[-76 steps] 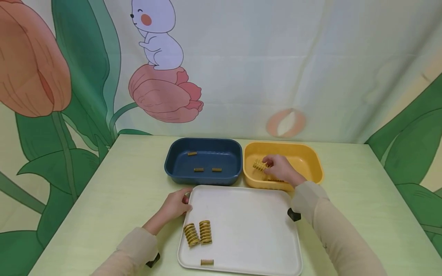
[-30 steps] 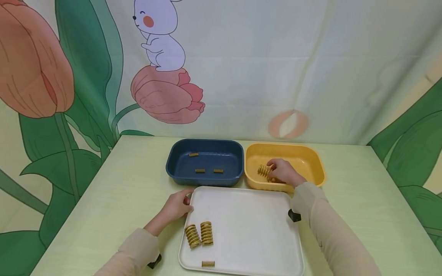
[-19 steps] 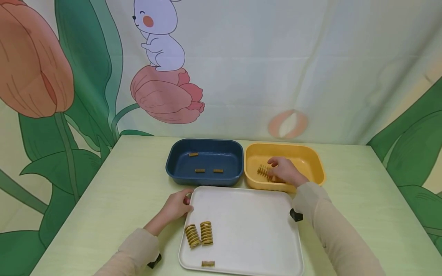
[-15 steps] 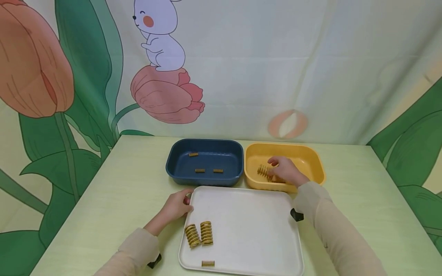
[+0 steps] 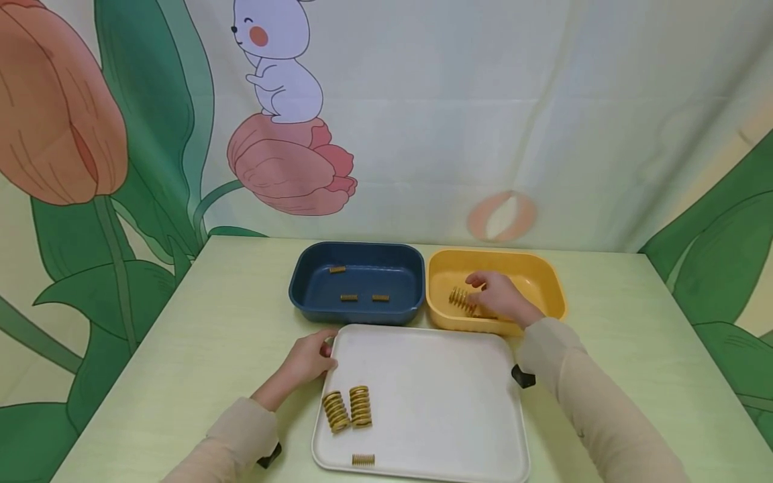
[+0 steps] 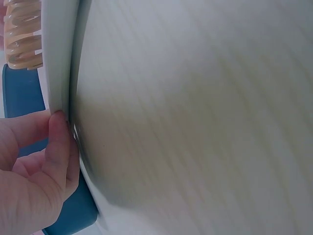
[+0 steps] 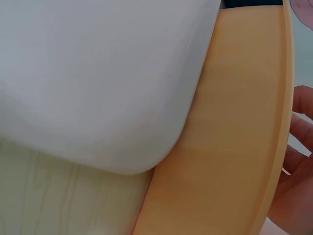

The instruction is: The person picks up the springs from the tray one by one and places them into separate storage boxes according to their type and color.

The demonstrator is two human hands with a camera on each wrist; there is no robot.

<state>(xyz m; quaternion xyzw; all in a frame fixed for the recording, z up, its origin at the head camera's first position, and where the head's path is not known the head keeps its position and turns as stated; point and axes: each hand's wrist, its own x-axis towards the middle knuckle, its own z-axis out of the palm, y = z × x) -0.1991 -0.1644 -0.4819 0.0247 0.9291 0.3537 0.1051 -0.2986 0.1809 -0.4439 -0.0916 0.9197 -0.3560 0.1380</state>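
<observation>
My left hand pinches the left rim of a white tray near its far corner; thumb and fingers hold that edge in the left wrist view. Two thick gold coil springs and one thin small spring lie on the tray. My right hand is inside the yellow bin, its fingers loosely bent and parted just beside a gold coil spring. Another spring beneath the hand is mostly hidden. In the right wrist view, the bin wall covers part of the right hand.
A dark blue bin with three small springs stands left of the yellow one. Both bins sit behind the tray on a pale green table. A printed curtain hangs at the back.
My right hand has lowered the coil spring into the yellow bin, let go, and drawn slightly away from it. The left hand has stayed at the tray's rim.
</observation>
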